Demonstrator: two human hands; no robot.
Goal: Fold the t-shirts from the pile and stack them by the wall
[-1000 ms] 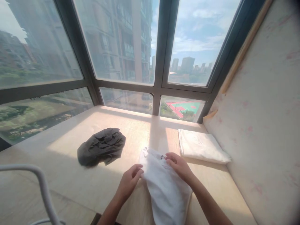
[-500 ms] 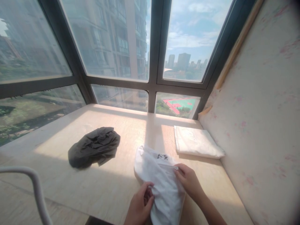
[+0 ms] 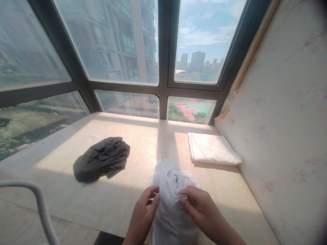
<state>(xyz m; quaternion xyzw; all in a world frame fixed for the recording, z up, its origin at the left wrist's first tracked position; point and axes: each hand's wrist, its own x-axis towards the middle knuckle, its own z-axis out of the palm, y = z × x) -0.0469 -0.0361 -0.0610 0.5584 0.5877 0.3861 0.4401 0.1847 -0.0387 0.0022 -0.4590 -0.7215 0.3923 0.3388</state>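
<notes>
One white cloth (image 3: pixel 173 219) in work, on the near part of the pale wooden surface (image 3: pixel 61 199), between two hands, bunched at its far end; one small dark mark shows among the folds there.

Right hand (image 3: pixel 203 207): one, thumb and fingers nearly together, pinching a fold of that cloth. Left hand (image 3: pixel 145 211): one, fingers curled, narrow gap to the thumb, tips at the cloth's left edge; can't tell from here if it grips.

Other fabric, two pieces: one dark crumpled cloth (image 3: pixel 102 160), left of the hands and well apart from them; one folded white cloth (image 3: pixel 213 149), farther right, lying flat near the wall (image 3: pixel 278 122). So three fabric pieces total, two of them white. One white curved tube (image 3: pixel 39 195) at near left. Grey window frame (image 3: pixel 162 90) behind, with one red-and-green court (image 3: pixel 196 109) visible outside through a lower pane.

Versus half a second ago: white cloth's far end was flatter, more of the dark print showing; now gathered up. Left hand has shifted out to the cloth's edge; right hand has come inward. Dark cloth and folded cloth unmoved.
</notes>
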